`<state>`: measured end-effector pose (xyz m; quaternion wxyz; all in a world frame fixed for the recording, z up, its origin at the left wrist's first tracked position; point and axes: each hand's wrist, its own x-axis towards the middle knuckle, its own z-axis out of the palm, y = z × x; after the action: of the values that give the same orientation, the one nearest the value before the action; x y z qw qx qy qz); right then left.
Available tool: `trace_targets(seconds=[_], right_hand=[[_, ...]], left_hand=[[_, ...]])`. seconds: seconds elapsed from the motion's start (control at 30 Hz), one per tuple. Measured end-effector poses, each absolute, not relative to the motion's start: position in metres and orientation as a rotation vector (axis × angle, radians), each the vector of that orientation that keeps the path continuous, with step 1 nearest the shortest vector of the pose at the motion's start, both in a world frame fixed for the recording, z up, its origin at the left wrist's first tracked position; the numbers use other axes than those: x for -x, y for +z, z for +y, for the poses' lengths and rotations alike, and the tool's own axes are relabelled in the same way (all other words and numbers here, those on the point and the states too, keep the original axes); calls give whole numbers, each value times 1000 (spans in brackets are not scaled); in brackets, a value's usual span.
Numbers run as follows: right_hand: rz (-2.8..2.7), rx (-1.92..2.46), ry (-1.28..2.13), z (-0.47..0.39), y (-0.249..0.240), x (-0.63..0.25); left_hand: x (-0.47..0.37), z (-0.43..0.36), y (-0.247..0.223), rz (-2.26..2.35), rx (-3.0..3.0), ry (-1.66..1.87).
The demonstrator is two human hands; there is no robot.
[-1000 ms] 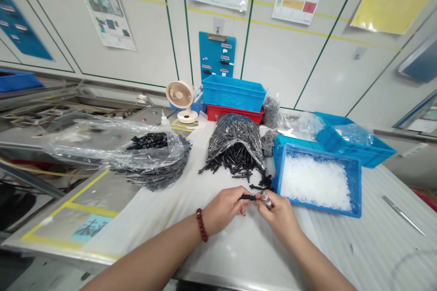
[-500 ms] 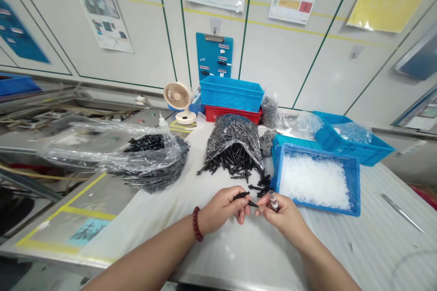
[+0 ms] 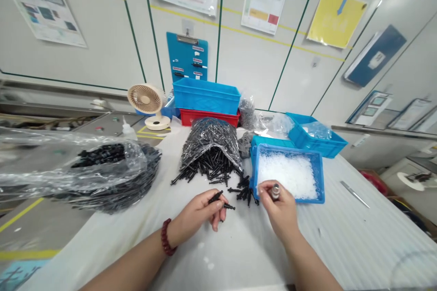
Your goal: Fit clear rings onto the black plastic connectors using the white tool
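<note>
A worker's hands are apart above a pale surface (image 3: 246,250), the left hand (image 3: 201,211) closed around slim black parts (image 3: 216,197) and the right hand (image 3: 282,211) gripping a small cylinder (image 3: 275,190) at the near edge of a blue bin (image 3: 320,175) of white pieces (image 3: 290,173). More black pieces spill from an open plastic bag (image 3: 210,132) beyond the left hand. Whether the right fingers touch the white pieces cannot be told.
</note>
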<state>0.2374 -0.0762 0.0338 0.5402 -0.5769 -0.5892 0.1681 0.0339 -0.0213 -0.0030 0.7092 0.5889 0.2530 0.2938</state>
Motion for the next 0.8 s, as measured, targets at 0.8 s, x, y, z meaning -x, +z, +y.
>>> trace_targets(seconds=[0.8], right_hand=[[-1837,1630,-84,-75,28,-250]], left_hand=[[-33,-16,5,787,-1376,846]])
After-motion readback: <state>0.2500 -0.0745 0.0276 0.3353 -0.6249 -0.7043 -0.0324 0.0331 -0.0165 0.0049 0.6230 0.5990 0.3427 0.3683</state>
